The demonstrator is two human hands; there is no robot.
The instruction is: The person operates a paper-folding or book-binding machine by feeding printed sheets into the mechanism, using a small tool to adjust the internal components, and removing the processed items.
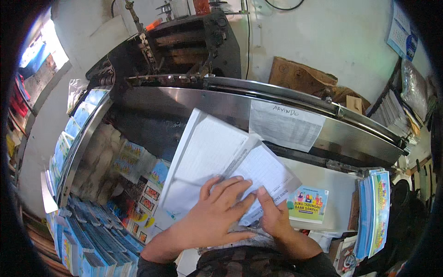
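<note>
A stack of white printed sheets (pixel 203 152) lies slanted in front of me. Over its right part lies an open booklet (pixel 265 168) with ruled, printed pages. My left hand (pixel 224 207) rests on the paper where stack and booklet meet, fingers stretched and somewhat spread. At the booklet's lower right edge is my right hand (pixel 275 217), its thumb on top of the page and its other fingers mostly hidden beneath. A booklet with a colourful green and yellow cover (pixel 308 204) lies just right of that hand.
Behind the work surface stands a dark metal machine (pixel 184 51) with a long steel rail (pixel 286 92). A sheet with handwriting (pixel 286 124) hangs on the steel front. Blue booklet stacks (pixel 97 235) fill the lower left; another stack (pixel 373 212) stands at the right. Cardboard (pixel 300 78) leans behind.
</note>
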